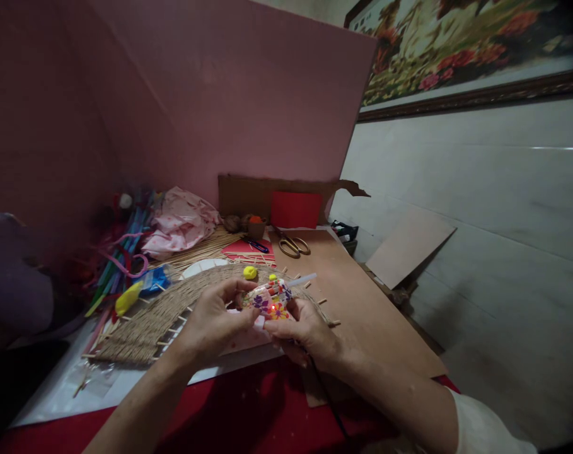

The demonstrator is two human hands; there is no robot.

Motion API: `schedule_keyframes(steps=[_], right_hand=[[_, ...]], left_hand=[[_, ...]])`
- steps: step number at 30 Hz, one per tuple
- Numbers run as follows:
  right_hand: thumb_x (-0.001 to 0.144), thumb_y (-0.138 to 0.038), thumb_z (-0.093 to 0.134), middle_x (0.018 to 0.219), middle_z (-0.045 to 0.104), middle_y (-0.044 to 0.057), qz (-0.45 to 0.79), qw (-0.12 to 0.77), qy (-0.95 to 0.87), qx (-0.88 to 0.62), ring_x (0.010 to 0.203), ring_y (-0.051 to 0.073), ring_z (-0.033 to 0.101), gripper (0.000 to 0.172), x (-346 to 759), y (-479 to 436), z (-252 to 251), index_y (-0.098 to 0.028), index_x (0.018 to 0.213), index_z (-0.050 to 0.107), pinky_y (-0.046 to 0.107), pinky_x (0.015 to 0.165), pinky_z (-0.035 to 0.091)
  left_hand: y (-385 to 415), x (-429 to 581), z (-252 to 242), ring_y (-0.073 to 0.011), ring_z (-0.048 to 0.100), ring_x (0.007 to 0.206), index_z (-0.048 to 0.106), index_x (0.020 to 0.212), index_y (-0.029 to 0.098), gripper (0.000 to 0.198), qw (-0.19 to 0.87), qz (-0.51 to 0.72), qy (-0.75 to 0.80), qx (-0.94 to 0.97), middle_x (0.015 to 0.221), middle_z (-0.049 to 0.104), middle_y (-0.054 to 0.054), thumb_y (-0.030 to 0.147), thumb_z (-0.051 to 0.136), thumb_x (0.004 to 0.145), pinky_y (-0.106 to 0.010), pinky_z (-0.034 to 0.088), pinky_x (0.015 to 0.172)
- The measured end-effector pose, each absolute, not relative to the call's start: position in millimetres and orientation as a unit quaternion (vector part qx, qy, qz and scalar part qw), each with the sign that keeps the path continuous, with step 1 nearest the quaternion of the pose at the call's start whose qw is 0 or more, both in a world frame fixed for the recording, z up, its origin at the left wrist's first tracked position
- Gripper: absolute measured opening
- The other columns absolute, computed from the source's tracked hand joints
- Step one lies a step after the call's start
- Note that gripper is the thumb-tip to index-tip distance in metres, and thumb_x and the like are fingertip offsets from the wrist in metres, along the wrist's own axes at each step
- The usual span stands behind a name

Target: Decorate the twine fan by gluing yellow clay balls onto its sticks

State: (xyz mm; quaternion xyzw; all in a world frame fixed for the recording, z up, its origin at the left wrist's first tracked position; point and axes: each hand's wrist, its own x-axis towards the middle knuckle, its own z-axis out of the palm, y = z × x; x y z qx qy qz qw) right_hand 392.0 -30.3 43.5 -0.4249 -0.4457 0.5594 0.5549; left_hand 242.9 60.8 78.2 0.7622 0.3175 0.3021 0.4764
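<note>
Both hands hold a small glue gun [277,304] with a purple, yellow and orange flower pattern and a lit red light. A translucent glue stick [302,279] pokes out of it to the upper right, and a dark cord [328,400] hangs down below. My left hand [220,318] is closed on its left part between thumb and fingers. From the right, my right hand [309,331] wraps round the body. Beneath them lies an arc of woven twine [173,309] on wooden sticks, with a yellow lump [250,272] just behind my left fingers.
Brass-handled scissors [290,244] lie on a brown board [347,284]. A dark blue cutter [255,244] rests on red paper. At the left are pipe cleaners [120,258], pink dotted cloth [182,221] and blue and yellow packets. A cardboard strip [243,192] stands behind.
</note>
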Motion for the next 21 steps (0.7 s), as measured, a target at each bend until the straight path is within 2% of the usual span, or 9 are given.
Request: schedule_keyframes(steps=[7,12,17,21], right_hand=[[0.074,-0.033,0.069,0.049,0.051,-0.007,0.558,0.552,-0.444,-0.432,0.025,0.002,0.034,0.025,391.2,-30.4,43.6,-0.015,0.067,0.053,0.014,0.022,0.024],[0.073,-0.032,0.070,0.049,0.053,-0.006,0.569,0.542,-0.436,-0.439,0.025,0.002,0.034,0.025,394.3,-29.6,40.0,-0.014,0.066,0.054,0.014,0.022,0.024],[0.071,-0.033,0.071,0.051,0.055,-0.006,0.570,0.551,-0.418,-0.443,0.025,0.002,0.036,0.025,394.5,-29.5,39.5,-0.014,0.070,0.055,0.014,0.022,0.026],[0.070,-0.034,0.071,0.050,0.054,-0.006,0.564,0.550,-0.427,-0.443,0.025,0.002,0.034,0.026,393.1,-30.4,42.2,-0.014,0.066,0.054,0.014,0.022,0.024]], left_hand=[[59.2,241.2,81.5,-0.0167,0.057,0.071,0.066,0.094,0.014,0.035,0.491,0.298,0.320,0.753,0.082,0.067,-0.006,0.027,0.065,0.061,-0.030,0.045,0.067],[60.7,238.1,86.8,-0.0182,0.058,0.075,0.066,0.098,0.012,0.042,0.540,0.278,0.320,0.727,0.085,0.066,-0.007,0.029,0.067,0.060,-0.029,0.045,0.065],[62.3,238.8,84.2,-0.0163,0.053,0.068,0.065,0.102,0.011,0.046,0.496,0.282,0.310,0.760,0.073,0.061,-0.003,0.033,0.067,0.062,-0.029,0.043,0.063],[61.1,240.0,81.4,-0.0161,0.053,0.070,0.065,0.101,0.013,0.041,0.468,0.283,0.315,0.776,0.080,0.064,-0.005,0.032,0.066,0.064,-0.030,0.042,0.066]])
